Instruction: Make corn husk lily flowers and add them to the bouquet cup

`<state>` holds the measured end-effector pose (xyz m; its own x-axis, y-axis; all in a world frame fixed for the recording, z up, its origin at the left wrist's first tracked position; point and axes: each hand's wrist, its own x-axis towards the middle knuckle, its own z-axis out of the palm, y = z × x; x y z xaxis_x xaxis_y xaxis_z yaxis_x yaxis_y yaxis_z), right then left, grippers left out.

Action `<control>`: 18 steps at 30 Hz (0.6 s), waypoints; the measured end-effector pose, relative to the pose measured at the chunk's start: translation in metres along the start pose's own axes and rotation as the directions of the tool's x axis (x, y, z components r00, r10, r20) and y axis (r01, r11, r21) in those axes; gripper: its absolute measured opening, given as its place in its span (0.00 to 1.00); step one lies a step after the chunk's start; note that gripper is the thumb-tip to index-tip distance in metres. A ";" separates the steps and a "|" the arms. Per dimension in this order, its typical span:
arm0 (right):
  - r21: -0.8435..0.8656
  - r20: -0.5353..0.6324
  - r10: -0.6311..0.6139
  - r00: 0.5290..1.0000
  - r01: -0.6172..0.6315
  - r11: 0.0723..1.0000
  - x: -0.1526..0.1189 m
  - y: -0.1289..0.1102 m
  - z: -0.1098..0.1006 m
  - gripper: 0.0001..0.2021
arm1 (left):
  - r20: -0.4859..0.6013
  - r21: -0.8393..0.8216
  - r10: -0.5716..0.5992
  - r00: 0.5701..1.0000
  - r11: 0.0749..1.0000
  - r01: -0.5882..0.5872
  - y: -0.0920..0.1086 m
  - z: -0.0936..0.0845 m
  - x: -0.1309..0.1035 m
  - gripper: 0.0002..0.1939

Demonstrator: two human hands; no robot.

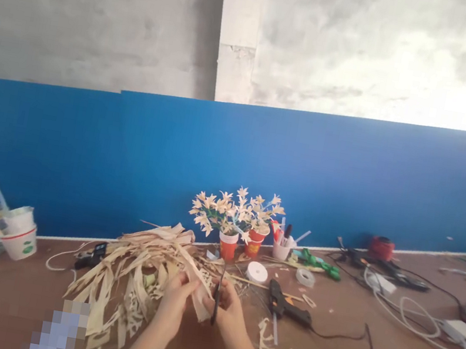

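Observation:
A long, pale strip of dried husk (201, 302) is pinched between the fingers of my left hand (173, 302). My right hand (232, 315) is closed around dark-handled scissors (216, 301), whose blades point away from me beside the strip. The fingertips of my right hand also come close to the strip's edge; whether they touch it I cannot tell. To the left of my hands spreads a tangled pile of dried husk (139, 269). Just beyond them, pale star-shaped flowers (224, 204) stand in red-and-white paper cups (227, 247).
Right of my hands lie a black glue gun (289, 309), a white disc-shaped roll (257, 272) and a tape roll (305, 278). Cables (403, 319) cross the right side. A white cup (20, 241) stands far left. A blue partition (149, 166) borders the table's back.

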<state>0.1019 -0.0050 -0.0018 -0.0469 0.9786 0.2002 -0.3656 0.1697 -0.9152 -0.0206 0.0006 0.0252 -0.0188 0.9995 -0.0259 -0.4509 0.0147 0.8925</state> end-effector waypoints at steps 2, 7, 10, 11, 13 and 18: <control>0.012 -0.038 0.027 0.999 -0.026 1.000 0.003 0.000 -0.002 0.25 | 0.035 0.033 -0.013 0.999 0.999 0.012 -0.006 -0.001 -0.002 0.17; 0.014 -0.086 0.138 0.987 -0.137 0.990 0.005 -0.007 -0.007 0.24 | 0.097 0.091 -0.087 0.991 0.993 0.079 -0.012 -0.008 -0.006 0.21; 0.000 -0.080 0.170 0.982 -0.170 0.985 0.002 -0.017 -0.007 0.22 | 0.103 0.125 -0.093 0.990 0.989 0.080 -0.014 -0.009 -0.009 0.20; -0.006 -0.075 0.189 0.979 -0.190 0.982 0.001 -0.019 -0.007 0.22 | 0.092 0.141 -0.096 0.991 0.987 0.083 -0.014 -0.009 -0.010 0.19; -0.023 -0.055 0.239 0.969 -0.241 0.970 0.000 -0.022 -0.007 0.23 | 0.068 0.183 -0.129 0.989 0.976 0.115 -0.013 -0.009 -0.011 0.19; -0.066 0.060 0.227 0.972 -0.223 0.973 0.002 -0.014 -0.009 0.22 | 0.049 0.253 -0.192 0.980 0.952 0.174 -0.012 -0.013 -0.010 0.20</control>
<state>0.1157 -0.0044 0.0085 -0.1842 0.9829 0.0075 -0.2839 -0.0459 -0.9578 -0.0263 -0.0097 0.0091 0.1116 0.9783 -0.1747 -0.2070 0.1948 0.9587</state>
